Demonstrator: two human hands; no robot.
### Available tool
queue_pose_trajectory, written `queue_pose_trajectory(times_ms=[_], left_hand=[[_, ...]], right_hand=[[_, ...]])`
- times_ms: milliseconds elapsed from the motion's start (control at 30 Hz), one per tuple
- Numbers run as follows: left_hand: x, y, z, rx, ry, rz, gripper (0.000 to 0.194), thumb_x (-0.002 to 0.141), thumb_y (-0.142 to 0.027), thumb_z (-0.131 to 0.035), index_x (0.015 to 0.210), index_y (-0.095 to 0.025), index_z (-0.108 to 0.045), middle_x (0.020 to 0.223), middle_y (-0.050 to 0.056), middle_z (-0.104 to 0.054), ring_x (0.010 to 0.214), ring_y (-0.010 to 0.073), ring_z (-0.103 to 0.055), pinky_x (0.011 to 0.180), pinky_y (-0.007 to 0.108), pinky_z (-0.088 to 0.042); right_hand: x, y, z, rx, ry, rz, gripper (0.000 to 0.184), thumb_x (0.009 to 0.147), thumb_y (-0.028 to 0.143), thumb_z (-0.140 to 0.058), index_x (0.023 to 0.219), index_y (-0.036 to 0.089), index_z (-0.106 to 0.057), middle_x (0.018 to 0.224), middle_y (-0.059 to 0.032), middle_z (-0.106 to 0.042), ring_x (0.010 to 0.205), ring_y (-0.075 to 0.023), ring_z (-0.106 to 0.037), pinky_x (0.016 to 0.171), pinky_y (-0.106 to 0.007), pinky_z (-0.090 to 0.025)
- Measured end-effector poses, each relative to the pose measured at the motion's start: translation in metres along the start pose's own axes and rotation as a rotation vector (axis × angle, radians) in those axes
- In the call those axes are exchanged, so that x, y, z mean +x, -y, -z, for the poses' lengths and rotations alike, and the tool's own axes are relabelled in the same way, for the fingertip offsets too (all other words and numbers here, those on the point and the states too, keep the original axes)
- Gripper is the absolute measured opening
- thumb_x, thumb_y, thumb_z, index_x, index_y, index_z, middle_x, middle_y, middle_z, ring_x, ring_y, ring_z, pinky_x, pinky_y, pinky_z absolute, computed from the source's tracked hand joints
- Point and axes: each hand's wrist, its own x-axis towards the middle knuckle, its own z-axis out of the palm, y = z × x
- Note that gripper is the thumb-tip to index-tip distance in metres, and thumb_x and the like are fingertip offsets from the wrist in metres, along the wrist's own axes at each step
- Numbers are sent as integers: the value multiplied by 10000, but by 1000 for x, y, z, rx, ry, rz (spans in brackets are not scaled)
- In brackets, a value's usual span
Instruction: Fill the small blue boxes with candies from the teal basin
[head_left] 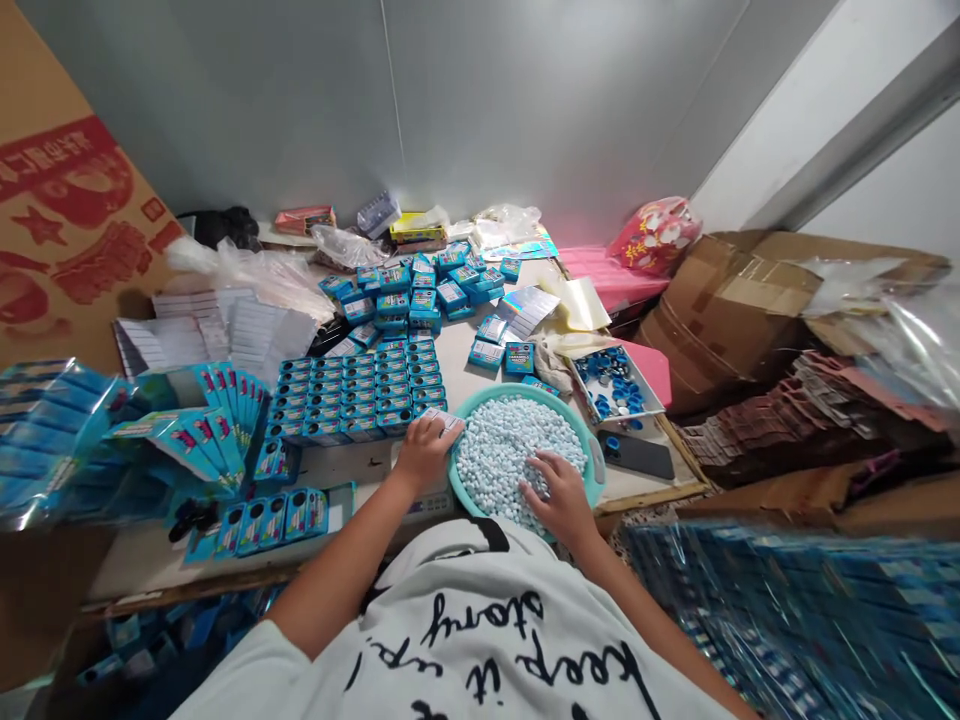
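My left hand [424,450] is at the left rim of a turquoise plastic basin [597,470], its fingers closed on a small white printed packet [444,420]. The basin is full of small white pellets [499,450]. My right hand [559,490] rests on the pellets with its fingers apart. Left of the basin stand tight rows of small blue printed boxes [352,395], some with dark round openings in their tops. A short row of similar blue boxes [274,520] lies nearer to me.
Behind the rows is a loose heap of blue boxes [420,290]. A white tray [651,400] of small blue parts and a dark phone [637,456] lie right of the basin. Flat blue cartons [199,435] fan out at left. Cardboard boxes [720,310] stand at right.
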Motion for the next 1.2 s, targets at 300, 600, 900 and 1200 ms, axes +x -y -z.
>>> queue_pose_trajectory(times_ms=[300, 600, 900, 1200], left_hand=[[19, 6, 20, 2, 37, -52, 547, 790, -109, -525, 1298, -300, -593, 1103, 116, -558, 1112, 310, -449, 940, 457, -367], [14, 4, 16, 11, 75, -102, 567, 794, -108, -522, 1330, -290, -568, 1107, 121, -566, 1122, 308, -444, 965, 468, -359], [22, 1, 21, 22, 49, -87, 480, 852, -100, -475, 1275, -285, -605, 1111, 124, -553, 1111, 307, -441, 945, 456, -358], [18, -12, 25, 88, 65, -135, 441, 891, -111, -423, 1263, -263, -606, 1099, 124, -557, 1086, 295, -449, 925, 440, -362]], right_hand=[[1, -2, -1, -8, 20, -2, 363, 898, 417, -551, 1218, 255, -602, 1294, -112, -564, 1219, -307, -513, 1014, -496, -416], [2, -2, -1, -10, 22, -9, 355, 899, 422, -549, 1211, 263, -605, 1290, -109, -565, 1224, -310, -512, 1019, -496, -415], [2, -4, -2, -21, 25, -3, 368, 897, 430, -549, 1220, 260, -596, 1284, -116, -564, 1207, -318, -520, 1008, -516, -419], [2, -3, -2, -35, 32, 1, 361, 903, 425, -549, 1219, 258, -599, 1291, -112, -559, 1212, -308, -517, 1011, -497, -418]])
